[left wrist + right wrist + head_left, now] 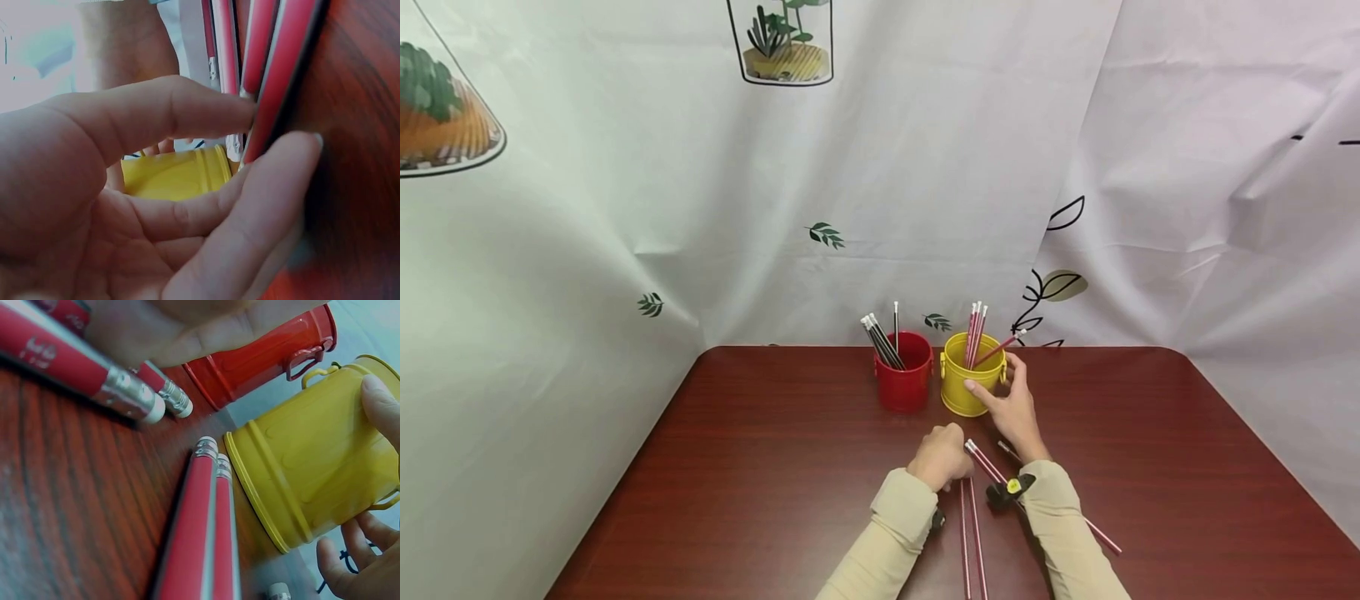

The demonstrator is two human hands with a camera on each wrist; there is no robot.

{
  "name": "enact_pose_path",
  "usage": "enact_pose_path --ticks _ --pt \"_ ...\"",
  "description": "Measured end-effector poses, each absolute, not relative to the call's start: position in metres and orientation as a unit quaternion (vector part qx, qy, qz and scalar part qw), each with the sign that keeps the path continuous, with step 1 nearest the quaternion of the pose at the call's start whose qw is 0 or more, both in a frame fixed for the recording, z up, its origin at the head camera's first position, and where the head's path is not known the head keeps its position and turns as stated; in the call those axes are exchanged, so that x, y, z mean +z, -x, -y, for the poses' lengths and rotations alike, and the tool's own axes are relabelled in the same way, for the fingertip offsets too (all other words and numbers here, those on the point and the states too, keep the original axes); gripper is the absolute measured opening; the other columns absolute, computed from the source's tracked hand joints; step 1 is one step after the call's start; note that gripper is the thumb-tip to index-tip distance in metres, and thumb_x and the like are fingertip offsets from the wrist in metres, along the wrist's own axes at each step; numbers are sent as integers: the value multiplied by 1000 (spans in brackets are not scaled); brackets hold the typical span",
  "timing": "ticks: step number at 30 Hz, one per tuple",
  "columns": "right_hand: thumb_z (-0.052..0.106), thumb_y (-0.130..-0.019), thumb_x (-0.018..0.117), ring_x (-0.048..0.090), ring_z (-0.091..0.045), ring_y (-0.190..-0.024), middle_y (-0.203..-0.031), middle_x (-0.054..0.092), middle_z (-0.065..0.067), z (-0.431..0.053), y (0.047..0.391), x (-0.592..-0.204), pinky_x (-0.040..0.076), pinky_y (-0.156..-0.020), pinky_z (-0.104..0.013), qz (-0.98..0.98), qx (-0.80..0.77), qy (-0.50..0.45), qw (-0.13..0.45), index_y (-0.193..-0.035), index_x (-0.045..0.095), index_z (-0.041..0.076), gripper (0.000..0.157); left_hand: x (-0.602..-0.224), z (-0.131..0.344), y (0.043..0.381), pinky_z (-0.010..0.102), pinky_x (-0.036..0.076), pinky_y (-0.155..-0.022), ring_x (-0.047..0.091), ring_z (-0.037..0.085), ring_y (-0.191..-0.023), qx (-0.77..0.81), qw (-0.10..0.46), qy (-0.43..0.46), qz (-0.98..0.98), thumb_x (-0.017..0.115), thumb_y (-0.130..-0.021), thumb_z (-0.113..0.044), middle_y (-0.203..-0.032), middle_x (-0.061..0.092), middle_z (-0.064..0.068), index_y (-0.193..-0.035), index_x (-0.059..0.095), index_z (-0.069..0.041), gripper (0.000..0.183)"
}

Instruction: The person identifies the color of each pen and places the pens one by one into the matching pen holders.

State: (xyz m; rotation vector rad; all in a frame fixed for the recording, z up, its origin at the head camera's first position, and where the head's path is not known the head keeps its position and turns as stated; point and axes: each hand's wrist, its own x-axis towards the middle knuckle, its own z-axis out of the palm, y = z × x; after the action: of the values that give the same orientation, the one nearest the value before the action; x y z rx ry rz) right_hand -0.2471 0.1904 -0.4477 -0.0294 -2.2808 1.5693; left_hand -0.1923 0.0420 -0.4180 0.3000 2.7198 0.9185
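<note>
My left hand [942,457] is low over the table, at the upper ends of two red striped pencils [966,542]. In the left wrist view its thumb and fingertips close on one red pencil [284,62]. My right hand [1015,412] grips the side of a yellow bucket [958,392], thumb on the near wall and fingers round by the right handle. Several red pencils [976,333] with white erasers stand in this bucket, one leaning right. More red pencils [194,525] lie between my hands, eraser ends toward the bucket.
A red bucket [904,390] with several black pencils [883,343] stands just left of the yellow one. Another pencil [1101,533] lies under and beyond my right forearm. The brown table [760,483] ends at a white printed curtain [925,167].
</note>
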Motion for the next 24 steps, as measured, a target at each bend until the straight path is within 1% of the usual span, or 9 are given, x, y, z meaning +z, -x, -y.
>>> enact_pose_path --ticks 3,10,17,20,24 --pt "41 -72 76 48 -27 -107 -121 48 -12 -190 246 -449 39 -92 -44 810 557 12 183 -136 28 27 80 -420 -43 190 24 37 -28 44 15 -26 311 118 -96 -938 66 -71 -5 -49 51 6 -57 53 -8 19" --pt "41 -72 76 50 -29 -108 -120 50 -13 -192 247 -448 40 -92 -45 812 555 11 181 -135 28 27 80 -419 -46 188 24 37 -29 45 15 -29 291 97 -104 -946 65 -68 -4 -50 50 5 -54 52 -9 20" --pt "41 -72 75 48 -28 -109 -120 49 -13 -192 247 -447 38 -93 -46 813 553 9 181 -136 28 27 80 -417 -43 194 28 37 -39 47 18 -44 276 86 -110 -951 67 -68 -7 -53 50 4 -57 54 -9 17" --pt "41 -73 75 49 -28 -109 -120 49 -13 -192 248 -447 39 -93 -46 814 552 10 180 -136 28 27 80 -417 -41 197 30 37 -42 48 19 -47 277 78 -112 -951 67 -68 -7 -53 49 3 -54 52 -10 20" --pt "41 -72 75 49 -28 -109 -120 49 -11 -191 248 -446 39 -92 -45 814 552 12 178 -136 28 27 80 -417 -40 201 31 37 -44 47 18 -51 281 52 -116 -951 67 -68 -9 -54 48 2 -53 49 -12 24"
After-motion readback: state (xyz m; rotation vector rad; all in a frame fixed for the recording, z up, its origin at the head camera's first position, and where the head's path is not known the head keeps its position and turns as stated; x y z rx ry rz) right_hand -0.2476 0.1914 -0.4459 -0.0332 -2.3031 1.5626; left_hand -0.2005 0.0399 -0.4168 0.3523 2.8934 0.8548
